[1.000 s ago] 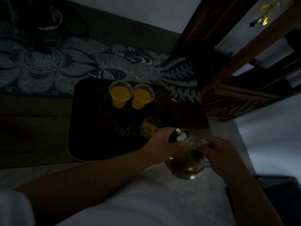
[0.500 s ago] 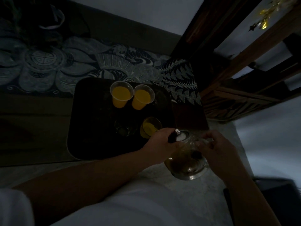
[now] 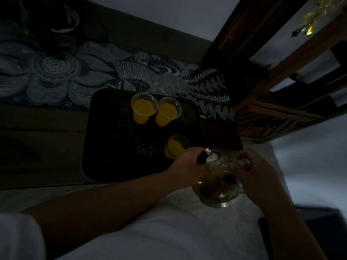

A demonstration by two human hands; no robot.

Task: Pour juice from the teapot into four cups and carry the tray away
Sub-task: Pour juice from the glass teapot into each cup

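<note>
A: Dim room. A patterned cloth [image 3: 78,79] runs across the back, dark wooden furniture [image 3: 281,102] stands at the right, and a pale surface [image 3: 187,205] lies nearest the person.

B: Where's the tray?

A: The tray [image 3: 112,147] is dark and sits between the cloth and that pale surface. Four cups are on it. Cup one [image 3: 143,109] and cup two [image 3: 168,111] at the far side are touching, both nearly full of orange juice.

B: And the near pair?

A: Cup three [image 3: 175,146] is at the near right with juice in it, though it looks lower than the far two. Cup four [image 3: 143,150] beside it is very dark; I see no orange, so I judge it empty or nearly so.

B: The teapot?

A: The glass teapot [image 3: 217,186] is just off the tray's near right corner, low over the pale surface; whether it rests there I can't tell. It's tipped little if at all, and the contents look dark, with little left. The left hand [image 3: 189,166] has fingers curled on the lid. The right hand [image 3: 261,175] closes round the handle side.

B: So which step?

A: Pouring, I'd say, with cup four to go. Next calls for swinging the spout left past cup three, holding the lid down and tipping slowly.
</note>
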